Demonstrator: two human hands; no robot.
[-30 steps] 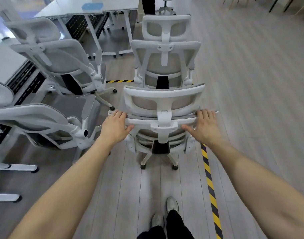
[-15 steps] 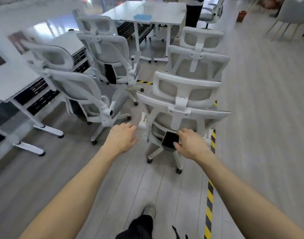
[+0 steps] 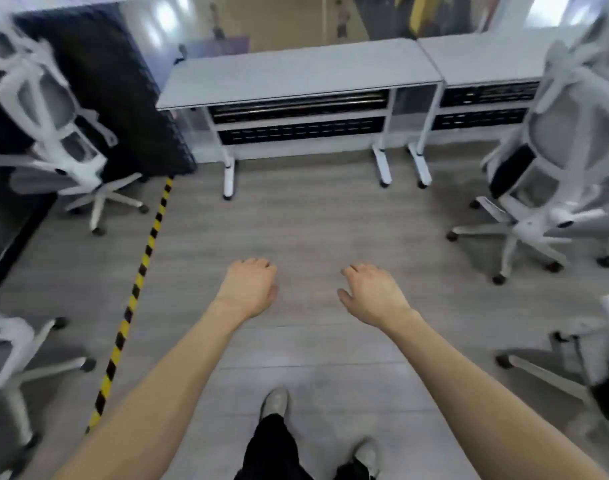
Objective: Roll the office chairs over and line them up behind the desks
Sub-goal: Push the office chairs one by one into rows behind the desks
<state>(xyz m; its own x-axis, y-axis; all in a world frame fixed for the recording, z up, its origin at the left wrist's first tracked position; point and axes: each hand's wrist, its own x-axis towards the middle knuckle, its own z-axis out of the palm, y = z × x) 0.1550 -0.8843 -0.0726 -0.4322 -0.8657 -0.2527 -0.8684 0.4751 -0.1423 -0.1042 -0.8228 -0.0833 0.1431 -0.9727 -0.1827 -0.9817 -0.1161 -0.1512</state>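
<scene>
My left hand (image 3: 249,289) and my right hand (image 3: 370,292) hang empty over bare floor, fingers loosely curled and apart, touching no chair. A white desk (image 3: 296,76) stands straight ahead, with a second desk (image 3: 486,58) joined at its right. One white mesh office chair (image 3: 552,168) stands at the right, in front of the second desk. Another white chair (image 3: 50,109) stands at the far left. Part of a third chair (image 3: 9,344) shows at the lower left edge, and part of another chair (image 3: 594,344) at the lower right edge.
A yellow-and-black floor tape (image 3: 137,289) runs diagonally on the left. A dark panel (image 3: 116,109) stands left of the desk. The grey floor (image 3: 306,223) between me and the desk holds nothing. My shoes (image 3: 275,403) are at the bottom.
Both hands have let go of the chair they were pushing. The view has swung left, from the chair row to the desks, and the chairs now sit at the sides.
</scene>
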